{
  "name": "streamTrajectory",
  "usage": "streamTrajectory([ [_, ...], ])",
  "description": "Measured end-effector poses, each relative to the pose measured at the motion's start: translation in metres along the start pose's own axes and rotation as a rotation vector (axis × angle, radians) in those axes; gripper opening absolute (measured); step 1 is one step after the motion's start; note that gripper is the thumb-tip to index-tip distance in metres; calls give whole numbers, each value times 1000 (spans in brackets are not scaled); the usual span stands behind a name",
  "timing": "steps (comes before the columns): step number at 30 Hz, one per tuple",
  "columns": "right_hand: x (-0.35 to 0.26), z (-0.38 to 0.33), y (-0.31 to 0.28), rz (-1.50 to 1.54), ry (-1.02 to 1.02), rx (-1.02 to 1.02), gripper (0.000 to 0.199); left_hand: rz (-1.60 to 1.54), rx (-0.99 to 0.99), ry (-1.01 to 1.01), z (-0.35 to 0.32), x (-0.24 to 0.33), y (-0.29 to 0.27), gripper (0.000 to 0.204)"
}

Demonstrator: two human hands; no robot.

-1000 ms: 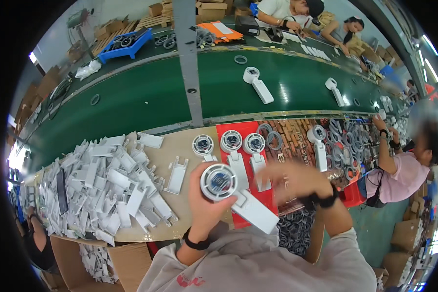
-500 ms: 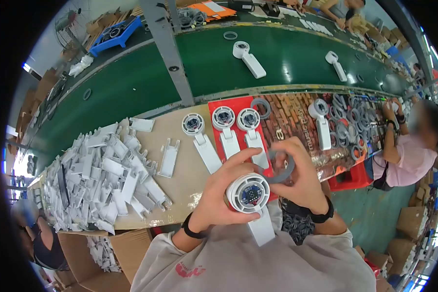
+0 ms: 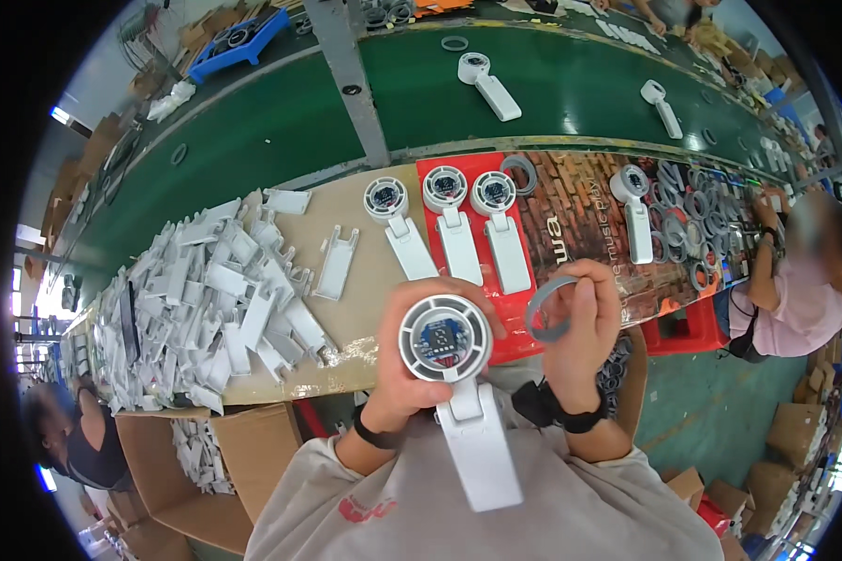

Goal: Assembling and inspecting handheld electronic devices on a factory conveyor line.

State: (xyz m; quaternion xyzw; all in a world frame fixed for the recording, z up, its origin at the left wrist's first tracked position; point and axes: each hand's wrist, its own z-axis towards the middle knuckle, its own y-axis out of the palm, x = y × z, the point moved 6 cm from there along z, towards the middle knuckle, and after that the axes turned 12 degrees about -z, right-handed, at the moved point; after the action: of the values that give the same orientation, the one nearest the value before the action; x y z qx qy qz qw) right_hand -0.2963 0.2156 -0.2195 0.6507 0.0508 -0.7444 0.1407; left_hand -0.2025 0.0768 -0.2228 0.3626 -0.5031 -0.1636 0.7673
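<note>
My left hand (image 3: 391, 379) grips a white handheld fan body (image 3: 482, 458) by its round head. That head faces up, showing a small circuit board inside a slotted ring, while the flat handle hangs toward my shirt. To the right, a grey ring (image 3: 549, 333) is pinched upright in the fingers of my right hand (image 3: 585, 327), apart from the fan head. Beyond my hands, similar fan bodies lie in a row: one (image 3: 410, 248) on the tan tabletop and two more (image 3: 460, 248) on a red sheet.
A heap of white plastic casings (image 3: 215, 290) covers the table's left. Grey rings (image 3: 697, 206) are piled at right, beside another fan body (image 3: 638, 229). Behind runs a green conveyor (image 3: 421, 103) with a metal post (image 3: 351, 89). A co-worker (image 3: 805, 262) sits at right; an open carton (image 3: 253, 458) stands below left.
The fan body has shifted slightly left, its head now facing up and its handle more exposed. My right hand has drawn the grey ring away from it, turning the ring more edge-on.
</note>
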Motion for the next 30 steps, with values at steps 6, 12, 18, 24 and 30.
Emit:
streamTrajectory([
  [6, -12, -10, 38, 413, -151, -258, 22, -352, -169, -61, 4, -3, 0, 83],
  [12, -8, -30, 55, 513, -62, -513, 50, -166, 36, 71, 4, 5, -2, 81],
  [18, -56, -14, 37, 324, -31, -414, 67, 80, 129, 152, -9, 27, -12, 90],
  [24, -75, -22, 34, 80, -468, -662, 95, 493, 66, 325, -10, 44, -3, 84],
  [30, -42, -31, 45, 149, -379, -436, 82, 52, 257, -14, -14, 26, -17, 83],
])
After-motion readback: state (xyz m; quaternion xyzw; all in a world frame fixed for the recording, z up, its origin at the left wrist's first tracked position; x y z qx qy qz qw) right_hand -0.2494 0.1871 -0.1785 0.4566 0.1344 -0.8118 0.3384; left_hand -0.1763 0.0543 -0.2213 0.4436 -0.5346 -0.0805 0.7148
